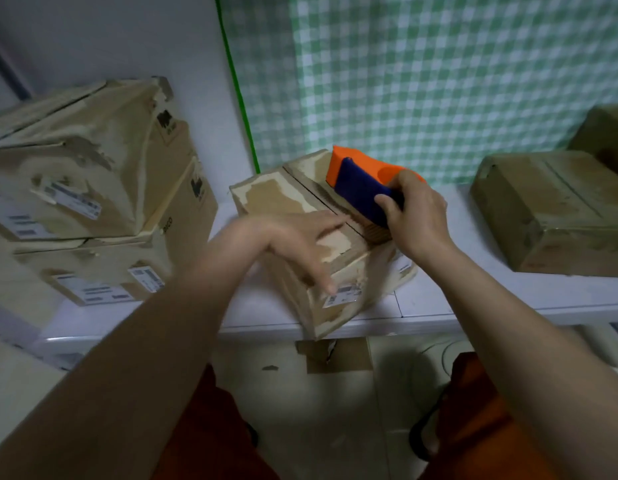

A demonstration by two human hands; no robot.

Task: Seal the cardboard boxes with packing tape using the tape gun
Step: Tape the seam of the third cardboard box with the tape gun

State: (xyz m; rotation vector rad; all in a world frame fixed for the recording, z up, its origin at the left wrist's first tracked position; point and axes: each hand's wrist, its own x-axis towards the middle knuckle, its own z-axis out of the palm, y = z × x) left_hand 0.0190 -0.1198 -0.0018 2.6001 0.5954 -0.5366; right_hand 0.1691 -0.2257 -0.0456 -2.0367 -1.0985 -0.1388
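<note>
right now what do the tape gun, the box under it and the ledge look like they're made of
Tape gun: looks like moulded plastic, matte orange and dark blue, with smooth rounded edges; the right hand holds it.
Box under the left hand: brown corrugated cardboard, dull, its top layer torn off in pale patches.
Ledge: smooth and white with thin seams, perhaps tile or laminate; hard to tell.
</note>
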